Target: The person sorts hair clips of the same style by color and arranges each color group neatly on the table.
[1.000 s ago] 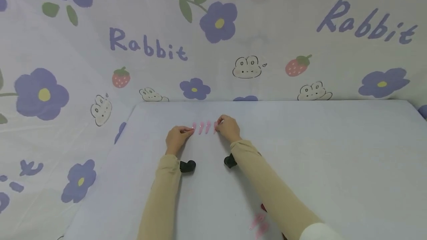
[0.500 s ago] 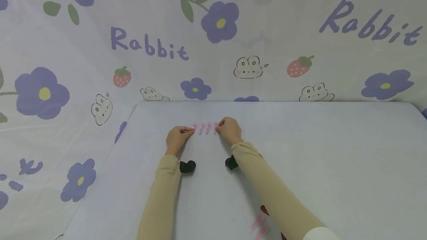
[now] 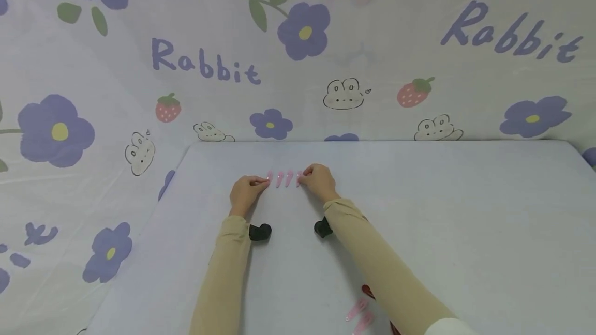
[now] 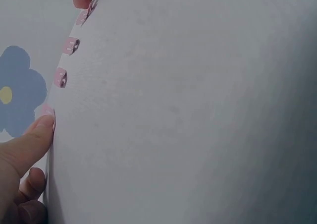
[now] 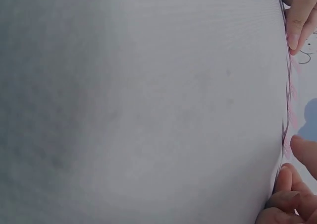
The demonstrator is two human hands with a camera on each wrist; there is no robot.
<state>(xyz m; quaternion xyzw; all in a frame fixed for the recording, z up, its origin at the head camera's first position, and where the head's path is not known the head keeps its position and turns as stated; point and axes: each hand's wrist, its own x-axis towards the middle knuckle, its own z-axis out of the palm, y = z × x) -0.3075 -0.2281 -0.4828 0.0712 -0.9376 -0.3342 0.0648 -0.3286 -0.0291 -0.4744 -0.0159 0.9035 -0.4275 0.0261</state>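
Several pink snap hair clips stand side by side in a short row near the table's far edge. At the row's left end my left hand [image 3: 244,194] pinches the outermost hair clip [image 3: 269,175] between thumb and fingertips. My right hand [image 3: 320,181] has its curled fingers on the clip at the right end [image 3: 299,179], partly covering it. Between the hands lie two more pink clips, a left one [image 3: 280,179] and a right one [image 3: 289,178], touched by neither hand. The left wrist view shows my left thumb [image 4: 37,137] over its clip.
Near my right forearm lie two further pink clips [image 3: 357,309] and a dark red clip [image 3: 368,291], with another red piece partly under the sleeve. Black wrist cameras [image 3: 261,232] jut inward from both sleeves. A patterned curtain [image 3: 298,92] rises behind the white table [image 3: 442,211].
My right hand has come down very slightly at the right-end clip, which now stands a little straighter. The left hand stays at its clip.
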